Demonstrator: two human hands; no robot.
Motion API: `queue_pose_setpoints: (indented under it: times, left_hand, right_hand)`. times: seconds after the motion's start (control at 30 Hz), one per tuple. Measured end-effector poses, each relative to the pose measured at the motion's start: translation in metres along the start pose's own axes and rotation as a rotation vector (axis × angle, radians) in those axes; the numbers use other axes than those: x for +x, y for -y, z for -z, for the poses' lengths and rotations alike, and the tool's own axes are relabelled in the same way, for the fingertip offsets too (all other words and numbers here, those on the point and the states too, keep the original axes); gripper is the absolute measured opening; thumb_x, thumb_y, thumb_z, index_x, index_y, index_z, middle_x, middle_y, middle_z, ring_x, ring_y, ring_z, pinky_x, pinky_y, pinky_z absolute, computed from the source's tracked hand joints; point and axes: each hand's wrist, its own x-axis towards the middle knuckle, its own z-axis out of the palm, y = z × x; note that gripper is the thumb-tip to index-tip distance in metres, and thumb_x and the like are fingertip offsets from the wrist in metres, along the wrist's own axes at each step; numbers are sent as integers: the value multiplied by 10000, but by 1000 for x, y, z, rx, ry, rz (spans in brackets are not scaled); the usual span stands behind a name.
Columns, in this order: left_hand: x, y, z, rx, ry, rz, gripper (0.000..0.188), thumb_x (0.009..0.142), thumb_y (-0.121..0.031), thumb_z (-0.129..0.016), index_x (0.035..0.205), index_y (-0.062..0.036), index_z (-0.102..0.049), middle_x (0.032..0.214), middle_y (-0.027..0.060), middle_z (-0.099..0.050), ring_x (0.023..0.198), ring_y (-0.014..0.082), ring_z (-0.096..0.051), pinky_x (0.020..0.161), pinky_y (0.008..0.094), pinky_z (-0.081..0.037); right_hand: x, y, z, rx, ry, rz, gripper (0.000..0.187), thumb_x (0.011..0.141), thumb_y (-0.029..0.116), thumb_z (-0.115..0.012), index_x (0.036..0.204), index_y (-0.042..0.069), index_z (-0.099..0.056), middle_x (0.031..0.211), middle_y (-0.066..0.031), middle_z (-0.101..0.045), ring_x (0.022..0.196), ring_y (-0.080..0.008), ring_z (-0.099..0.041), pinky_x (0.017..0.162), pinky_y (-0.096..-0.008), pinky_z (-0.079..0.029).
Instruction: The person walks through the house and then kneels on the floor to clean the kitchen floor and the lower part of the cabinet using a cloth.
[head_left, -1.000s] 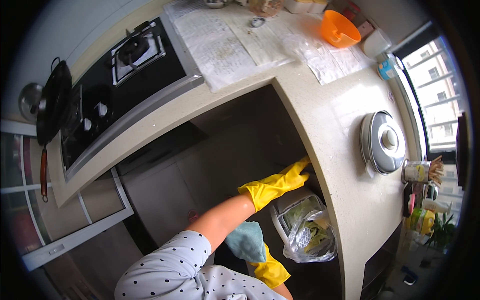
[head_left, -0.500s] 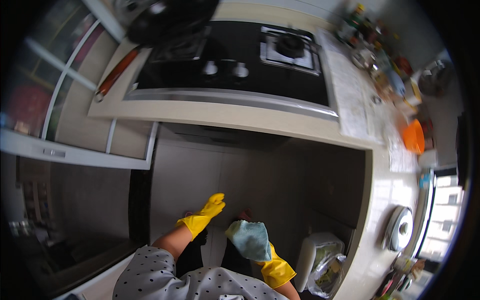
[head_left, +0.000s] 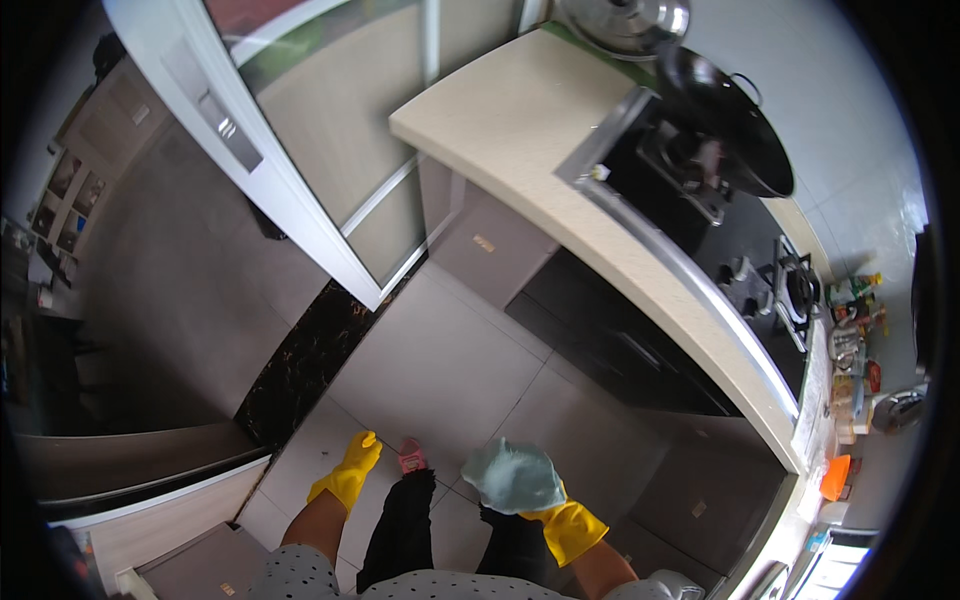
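Both of my hands wear yellow rubber gloves. In my right hand [head_left: 568,525], a light blue-green cloth [head_left: 514,475] is gripped and spreads out beyond the fingers, hiding most of them. My left hand [head_left: 352,468] is held low in front of me over the floor. Its fingers are curled closed with nothing visible in them. Neither hand touches the counter [head_left: 500,110] ahead.
A black gas stove [head_left: 735,250] lies in the counter, with a wok [head_left: 725,115] on its far burner. Behind that stands a metal lid [head_left: 625,20]. A white-framed sliding door [head_left: 290,210] is at left. Bottles [head_left: 855,290] and an orange container [head_left: 834,478] line the right side.
My view has swung left, bringing the wok, counter end and doorway further into sight. The cloth remains in my right hand, and my left hand is now further from it.
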Motion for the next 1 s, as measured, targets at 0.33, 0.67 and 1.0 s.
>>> queue_pose_setpoints:
  times: [0.33,0.67,1.0]
  left_hand:
    - [159,182,-26,-70,-160,43,475,890,-170,-663,1336,-59,-544,1259,135,-580,1079,252,-600,903,361,-500]
    - [237,244,-81,61,-138,-234,501,933,-164,-627,1407,-50,-510,1451,193,-508,1347,331,-473,1131,419,-352]
    - [292,196,-112,593,-219,-336,828,816,-297,-749,1507,-55,-362,1538,266,-355,1429,443,-314,1176,523,-239]
  right_hand:
    - [251,-105,-47,-799,179,414,389,705,282,-733,1058,180,-607,1050,-57,-585,1003,-293,-592,820,-430,-517]
    - [360,-332,-51,-464,10,161,204,793,189,-695,983,116,-678,1010,-86,-672,988,-245,-638,744,-410,-552]
    - [379,-422,-111,-942,-161,12,653,892,407,-680,1418,66,-497,1443,-231,-496,1334,-422,-460,1143,-504,-307]
